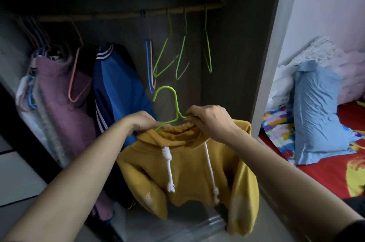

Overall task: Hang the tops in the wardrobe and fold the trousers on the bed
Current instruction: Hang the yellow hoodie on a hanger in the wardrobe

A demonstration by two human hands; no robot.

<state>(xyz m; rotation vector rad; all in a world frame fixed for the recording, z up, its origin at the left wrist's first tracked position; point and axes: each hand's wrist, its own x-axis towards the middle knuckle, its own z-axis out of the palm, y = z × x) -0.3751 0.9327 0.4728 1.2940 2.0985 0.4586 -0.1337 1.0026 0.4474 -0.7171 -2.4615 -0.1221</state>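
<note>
Now, soft, lightweight mustard hoodie on a thin green wire hanger below the wardrobe rail; left hand and right hand pinching its arms at the collar. Probably best gripped under the hook.

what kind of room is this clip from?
Most likely a home bedroom: an open wardrobe with a rail of clothes and empty hangers, and beside it a bed with a red sheet and a blue pillow.
</note>
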